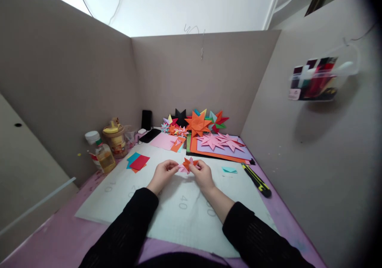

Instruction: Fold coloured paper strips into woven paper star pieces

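A small folded paper star (pixel 187 165) in orange and pink is held up between both hands, a little above the white sheet (pixel 170 208). My left hand (pixel 165 173) pinches its pink left point between thumb and fingers. From the other side, my right hand (pixel 203 175) is closed on the orange and pink right part, thumb on top. Fingers cover parts of the star's edges. Right of my right hand lies a small folded turquoise paper (pixel 229 170). Left of my left hand are a red paper square (pixel 140 163) and a blue paper square (pixel 132 159), overlapping.
Finished paper stars (pixel 198 124) stand against the back partition, with pink stars (pixel 219 141) on stacked coloured sheets. A yellow-black utility knife (pixel 257 181) lies at right. A bottle (pixel 102 154), a lidded jar (pixel 115 141) and phones (pixel 150 135) are at left. Partitions enclose three sides.
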